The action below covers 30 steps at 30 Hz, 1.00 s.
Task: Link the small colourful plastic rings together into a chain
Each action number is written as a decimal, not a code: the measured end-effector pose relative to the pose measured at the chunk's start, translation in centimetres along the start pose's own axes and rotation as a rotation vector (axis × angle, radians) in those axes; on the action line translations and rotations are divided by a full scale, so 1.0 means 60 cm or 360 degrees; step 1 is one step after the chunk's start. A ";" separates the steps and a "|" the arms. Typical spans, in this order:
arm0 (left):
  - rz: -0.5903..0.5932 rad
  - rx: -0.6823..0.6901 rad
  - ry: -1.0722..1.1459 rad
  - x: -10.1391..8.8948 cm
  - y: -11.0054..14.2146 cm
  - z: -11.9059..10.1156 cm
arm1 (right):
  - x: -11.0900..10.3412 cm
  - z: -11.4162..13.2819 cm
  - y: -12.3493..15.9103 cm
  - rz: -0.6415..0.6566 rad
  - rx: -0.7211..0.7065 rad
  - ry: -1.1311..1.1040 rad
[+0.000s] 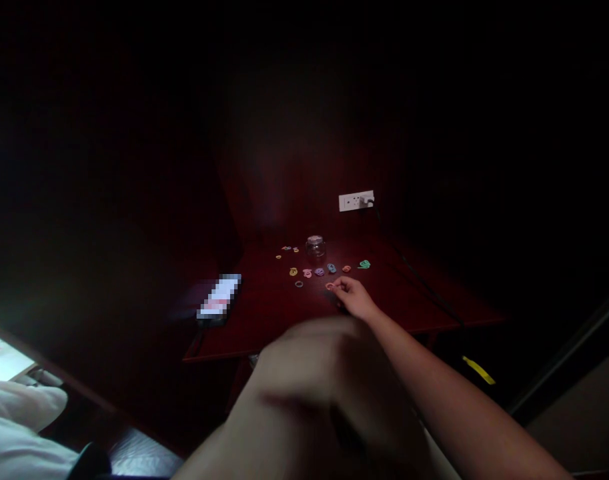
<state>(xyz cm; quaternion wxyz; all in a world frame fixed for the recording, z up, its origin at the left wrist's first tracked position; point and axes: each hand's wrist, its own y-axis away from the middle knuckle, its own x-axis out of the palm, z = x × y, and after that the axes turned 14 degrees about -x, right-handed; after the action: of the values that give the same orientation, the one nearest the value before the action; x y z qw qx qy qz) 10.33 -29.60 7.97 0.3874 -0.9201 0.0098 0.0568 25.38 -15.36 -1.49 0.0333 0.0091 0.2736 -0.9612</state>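
Note:
My right hand (351, 295) reaches over the dark red desktop (269, 313), with thumb and fingers pinched on a pinkish-orange elastic band (329, 287). Just beyond it runs a row of small coloured band piles: yellow (293, 272), pink (307, 273), purple (319, 272), blue (331, 268), orange (347, 269) and green (365, 265). A single greyish band (299, 284) lies to the left of the hand. Behind the row stands a clear lidded jar (315, 249). I cannot make out my left hand anywhere.
A large blurred beige shape (304, 373), possibly a raised knee, covers the desk's front edge. Several loose bands (289, 249) lie at the back left. A phone (219, 297) rests at the left. A cable runs from the wall socket (356, 201) along the right side.

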 end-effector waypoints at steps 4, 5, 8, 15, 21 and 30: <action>0.0129 0.0017 -0.0013 0.026 -0.047 0.037 | 0.002 0.013 0.002 -0.0001 -0.0022 -0.0012; 0.0132 -0.0027 -0.0040 0.032 -0.055 0.057 | 0.002 0.015 0.002 0.0002 -0.0020 -0.0012; 0.0008 -0.0350 -0.0181 0.040 -0.064 0.135 | 0.004 0.013 0.001 -0.0002 -0.0001 -0.0002; 0.0135 -0.0763 -0.0215 0.042 -0.041 0.245 | 0.003 -0.001 -0.002 0.0034 -0.0039 0.0005; 0.0197 -0.0886 -0.0198 0.046 -0.046 0.258 | 0.002 -0.003 -0.001 0.0064 -0.0049 0.0040; 0.0205 -0.0933 -0.0067 0.045 -0.050 0.270 | 0.004 0.003 0.001 0.0100 -0.0120 0.0170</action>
<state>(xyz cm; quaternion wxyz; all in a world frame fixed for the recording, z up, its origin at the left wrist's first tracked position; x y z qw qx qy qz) 11.64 -15.87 -1.43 0.1011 -0.9888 0.0433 0.1008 25.17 -15.50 -1.39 0.0490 0.0677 0.3105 -0.9469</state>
